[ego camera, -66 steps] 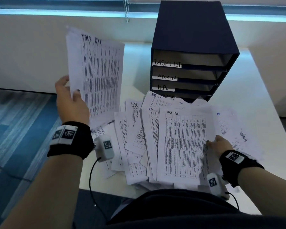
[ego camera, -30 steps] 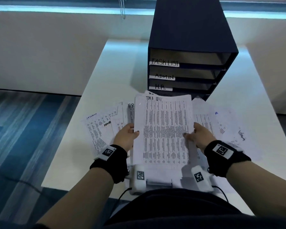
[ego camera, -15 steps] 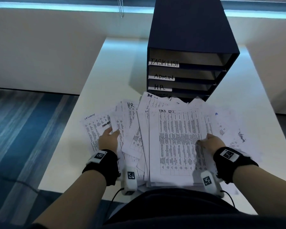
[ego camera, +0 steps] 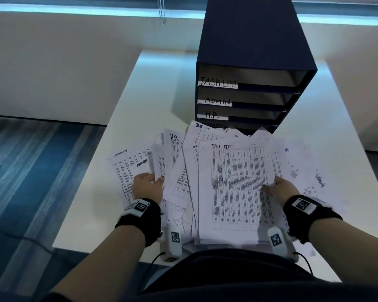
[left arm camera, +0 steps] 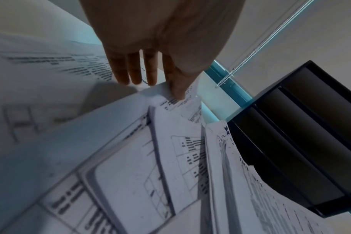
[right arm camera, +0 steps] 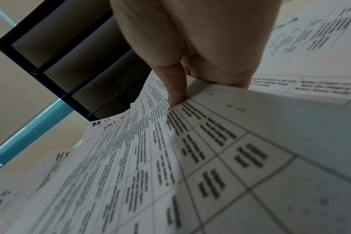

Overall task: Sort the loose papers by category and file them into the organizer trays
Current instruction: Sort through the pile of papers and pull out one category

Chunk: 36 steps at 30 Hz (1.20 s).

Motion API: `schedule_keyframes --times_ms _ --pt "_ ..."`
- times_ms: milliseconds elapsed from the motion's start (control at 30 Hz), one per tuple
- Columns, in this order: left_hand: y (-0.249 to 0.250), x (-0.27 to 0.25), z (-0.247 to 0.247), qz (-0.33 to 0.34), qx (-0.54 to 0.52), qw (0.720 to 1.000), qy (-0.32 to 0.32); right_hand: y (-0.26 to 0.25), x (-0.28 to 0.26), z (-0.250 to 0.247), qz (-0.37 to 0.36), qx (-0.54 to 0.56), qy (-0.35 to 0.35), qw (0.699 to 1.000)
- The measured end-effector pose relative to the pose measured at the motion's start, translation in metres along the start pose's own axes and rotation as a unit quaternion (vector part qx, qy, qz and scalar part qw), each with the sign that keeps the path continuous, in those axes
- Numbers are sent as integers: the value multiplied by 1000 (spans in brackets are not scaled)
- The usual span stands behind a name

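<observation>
A heap of loose printed papers [ego camera: 179, 171] covers the near part of the white table [ego camera: 153, 88]. On top lies a sheet headed TASK LIST [ego camera: 234, 188]. My right hand [ego camera: 275, 187] pinches that sheet's right edge, with the thumb [right arm camera: 176, 95] on top and the fingers hidden under it. My left hand [ego camera: 150, 186] is at the heap's left side. Its thumb [left arm camera: 176, 88] lies on the edge of a sheet [left arm camera: 130, 114] and its fingertips slip beneath it. Behind the heap stands the dark blue organizer [ego camera: 249, 40], with trays labelled TASK LIST, ADMIN and H.R. Papers partly cover its lowest label.
Sheets marked H.R. [ego camera: 175, 138] and SECURITY [ego camera: 122, 162] fan out to the left, and more sheets spread right towards the table's right edge [ego camera: 345, 166]. A low white wall runs behind the table. Blue carpet [ego camera: 31, 171] lies to the left.
The task-list sheet, held up in both hands a second ago, now lies on the heap. My left hand let go of it and moved left onto the papers there. My right hand keeps its edge.
</observation>
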<state>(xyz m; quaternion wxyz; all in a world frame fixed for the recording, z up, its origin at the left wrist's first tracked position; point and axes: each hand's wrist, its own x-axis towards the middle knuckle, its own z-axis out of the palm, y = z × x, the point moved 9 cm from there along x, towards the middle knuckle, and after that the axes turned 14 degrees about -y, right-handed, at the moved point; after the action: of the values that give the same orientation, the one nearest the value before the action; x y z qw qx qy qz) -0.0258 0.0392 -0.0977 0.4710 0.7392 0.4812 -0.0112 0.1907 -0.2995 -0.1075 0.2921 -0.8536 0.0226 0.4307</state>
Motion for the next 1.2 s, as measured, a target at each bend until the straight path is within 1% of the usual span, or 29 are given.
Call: schedule_keyframes --times_ms 100,133,233,367,500,600,733,867,967,1033,1067,1133,1167,1200 --pt "-2 -4 -12 -5 17 999 39 0 -1 1 1 9 -1 1000" --pt "-1 -5 -12 -1 10 999 35 0 -1 1 0 17 -2 1000" --pt "0 -9 -1 -1 -25 1000 -14 0 -6 1 -7 38 2 999" --pt "-10 -15 -9 -43 -81 996 15 1 -6 2 -16 44 1 999" --pt "-16 -15 -23 -57 -113 991 32 5 -2 0 -13 21 10 1000" --pt "-18 -6 -25 -46 -89 995 7 6 -2 -1 -11 9 15 1000" --pt "1 -3 -11 34 -40 997 -56 7 -2 -1 -14 17 16 1000" --pt "19 -13 4 78 -53 993 -71 6 -2 0 -16 22 15 1000" --pt "26 -21 20 106 -67 985 -118 6 -2 1 -17 33 16 999" --pt "29 -24 28 114 -86 979 -147 5 -3 0 -19 36 18 999" --pt "29 -25 30 111 -113 974 -160 5 -3 1 -20 35 17 999" --pt "25 -22 34 85 -182 962 -185 3 -5 1 -20 35 15 999" --pt "23 -20 34 70 -192 962 -183 3 -5 1 -21 35 15 999" --pt "22 -17 30 59 -175 969 -165 3 -6 1 -20 36 14 999"
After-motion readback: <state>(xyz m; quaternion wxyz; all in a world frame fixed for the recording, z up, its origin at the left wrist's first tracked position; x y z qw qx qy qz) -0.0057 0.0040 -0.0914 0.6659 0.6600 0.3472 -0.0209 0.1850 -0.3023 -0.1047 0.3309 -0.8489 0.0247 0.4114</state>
